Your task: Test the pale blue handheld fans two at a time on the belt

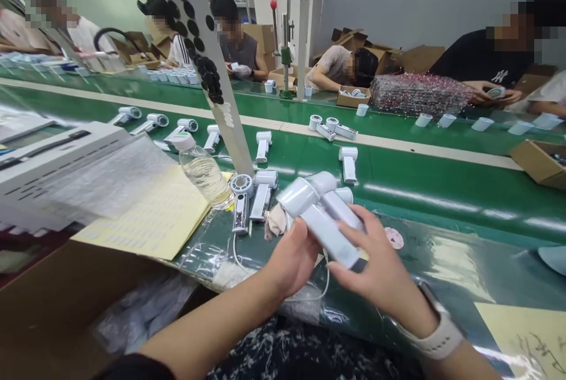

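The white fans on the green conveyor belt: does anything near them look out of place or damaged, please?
A clear plastic water bottle lies on its side on a yellow paper sheet, right beside a white plastic handheld fan. It looks odd because a liquid sits among the products and papers, although no spill is visible.

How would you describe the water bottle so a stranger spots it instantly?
Start at the green conveyor belt. At its near edge, a clear plastic water bottle rests on yellow paper, the only bottle among the white handheld fans nearby.
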Available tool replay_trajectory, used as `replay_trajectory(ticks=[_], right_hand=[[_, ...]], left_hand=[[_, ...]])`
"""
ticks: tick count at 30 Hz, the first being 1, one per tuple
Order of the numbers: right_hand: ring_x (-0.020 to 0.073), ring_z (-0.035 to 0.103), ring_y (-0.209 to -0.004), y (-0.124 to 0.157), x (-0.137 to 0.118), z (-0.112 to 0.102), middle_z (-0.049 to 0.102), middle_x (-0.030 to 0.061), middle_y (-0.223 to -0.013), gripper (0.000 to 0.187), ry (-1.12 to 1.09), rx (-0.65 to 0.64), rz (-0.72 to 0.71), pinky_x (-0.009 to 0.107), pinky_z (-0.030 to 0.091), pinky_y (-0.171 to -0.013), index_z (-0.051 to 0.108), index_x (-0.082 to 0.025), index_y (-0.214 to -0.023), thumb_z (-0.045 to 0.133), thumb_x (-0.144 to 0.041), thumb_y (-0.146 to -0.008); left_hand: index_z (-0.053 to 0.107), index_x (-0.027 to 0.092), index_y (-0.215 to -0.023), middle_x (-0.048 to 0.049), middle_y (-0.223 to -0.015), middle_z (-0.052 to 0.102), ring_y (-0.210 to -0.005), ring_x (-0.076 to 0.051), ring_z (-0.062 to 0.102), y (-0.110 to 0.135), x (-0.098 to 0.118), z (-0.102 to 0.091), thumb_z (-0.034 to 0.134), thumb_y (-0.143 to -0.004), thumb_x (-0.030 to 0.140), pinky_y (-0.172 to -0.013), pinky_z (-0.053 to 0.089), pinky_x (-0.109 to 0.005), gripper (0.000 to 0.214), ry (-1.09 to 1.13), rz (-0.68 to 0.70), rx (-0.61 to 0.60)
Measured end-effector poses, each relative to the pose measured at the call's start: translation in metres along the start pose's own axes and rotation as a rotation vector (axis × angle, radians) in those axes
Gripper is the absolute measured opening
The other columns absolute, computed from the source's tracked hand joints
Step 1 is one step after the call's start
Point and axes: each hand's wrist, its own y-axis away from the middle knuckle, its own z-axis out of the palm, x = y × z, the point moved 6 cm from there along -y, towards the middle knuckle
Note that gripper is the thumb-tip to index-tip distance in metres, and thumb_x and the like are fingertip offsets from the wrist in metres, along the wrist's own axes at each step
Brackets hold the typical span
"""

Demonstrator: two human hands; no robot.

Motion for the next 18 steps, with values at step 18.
replay_trajectory(ticks=[18], right_hand=[[0.0423, 0.043, -0.136, 0.008, 0.012, 0.066, 0.061, 0.0205, -0.13, 0.006, 0.41, 0.017, -0.227, 0.068, 0.036, -0.111, 0.063, -0.019, -0.082, 0.058, -0.022, -0.086]], left_hand=[[0.069, 0.019, -0.089, -0.0112, -0.102, 0.075, -0.125, -0.038, 0.059, 0.002, 0.036, -0.039, 0.066, -0.062, 0.083, -0.1, 0.053, -0.051, 0.07, 0.035, 0.021, 0.167]])
